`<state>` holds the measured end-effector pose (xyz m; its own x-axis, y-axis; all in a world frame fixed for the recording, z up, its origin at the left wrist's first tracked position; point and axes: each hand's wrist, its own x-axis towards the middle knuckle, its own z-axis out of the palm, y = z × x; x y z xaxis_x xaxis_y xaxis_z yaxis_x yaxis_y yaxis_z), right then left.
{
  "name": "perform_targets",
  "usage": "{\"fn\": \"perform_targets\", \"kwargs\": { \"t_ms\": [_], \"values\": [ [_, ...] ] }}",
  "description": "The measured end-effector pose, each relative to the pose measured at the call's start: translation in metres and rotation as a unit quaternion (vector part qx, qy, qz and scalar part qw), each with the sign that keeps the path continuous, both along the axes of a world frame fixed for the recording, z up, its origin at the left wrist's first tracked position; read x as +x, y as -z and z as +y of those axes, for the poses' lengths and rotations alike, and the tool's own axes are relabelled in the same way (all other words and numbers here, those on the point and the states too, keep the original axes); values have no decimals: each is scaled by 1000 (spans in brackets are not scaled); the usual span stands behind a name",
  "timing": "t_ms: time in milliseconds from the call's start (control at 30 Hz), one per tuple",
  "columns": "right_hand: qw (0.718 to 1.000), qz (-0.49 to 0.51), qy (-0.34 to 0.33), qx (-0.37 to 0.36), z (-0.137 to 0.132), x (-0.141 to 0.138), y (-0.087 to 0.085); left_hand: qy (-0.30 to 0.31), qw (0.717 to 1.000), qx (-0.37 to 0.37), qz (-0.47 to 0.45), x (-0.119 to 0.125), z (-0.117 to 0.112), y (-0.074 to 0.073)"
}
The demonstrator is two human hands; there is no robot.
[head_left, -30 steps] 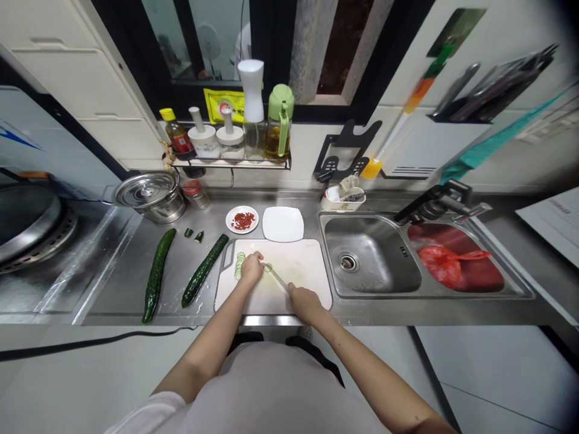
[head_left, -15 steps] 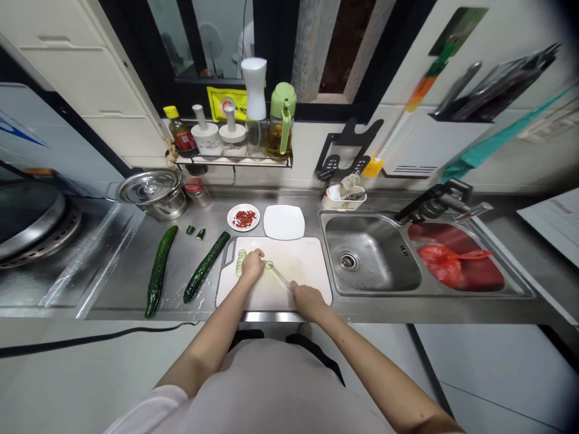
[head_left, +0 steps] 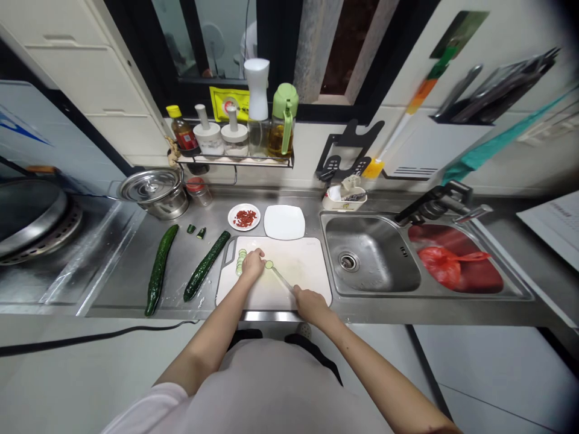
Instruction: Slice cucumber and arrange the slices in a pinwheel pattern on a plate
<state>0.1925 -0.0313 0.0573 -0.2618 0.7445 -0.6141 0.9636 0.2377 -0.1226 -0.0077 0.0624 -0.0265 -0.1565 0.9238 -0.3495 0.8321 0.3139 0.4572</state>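
Observation:
My right hand (head_left: 311, 304) is closed around the handle of a knife (head_left: 282, 279), whose blade points up and left over the white cutting board (head_left: 294, 295). At the blade's tip is a pale green cucumber slice (head_left: 269, 264); whether it lies on the board or clings to the blade I cannot tell. My left hand (head_left: 253, 264) rests on the board with its fingers curled together, just left of that slice. What those fingers hold, if anything, is hidden. A row of cucumber slices (head_left: 241, 263) lies along the left hand's outer side.
Two whole-looking cucumbers (head_left: 159, 271) and two small cut ends (head_left: 201, 232) lie left of the board. Behind it stand a plate of chopped red pieces (head_left: 244, 226) and a white plate (head_left: 284, 222). A double sink (head_left: 375, 289) is at the right, a lidded steel pot (head_left: 165, 205) at the left.
My right hand and the knife have shifted slightly to the right and down. My left hand stays in nearly the same place. The slice by the blade tip shows more fully.

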Motion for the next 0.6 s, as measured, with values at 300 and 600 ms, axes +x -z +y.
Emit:
{"fn": "perform_targets", "kwargs": {
  "t_ms": [300, 600],
  "values": [
    [1000, 0, -11, 17, 8, -14, 0, 1, 1000, 5, -3, -1, -1, 1],
    [1000, 8, -4, 15, 7, -11, 1, 1, 1000, 3, -5, -1, -2, -1]
  ]
}}
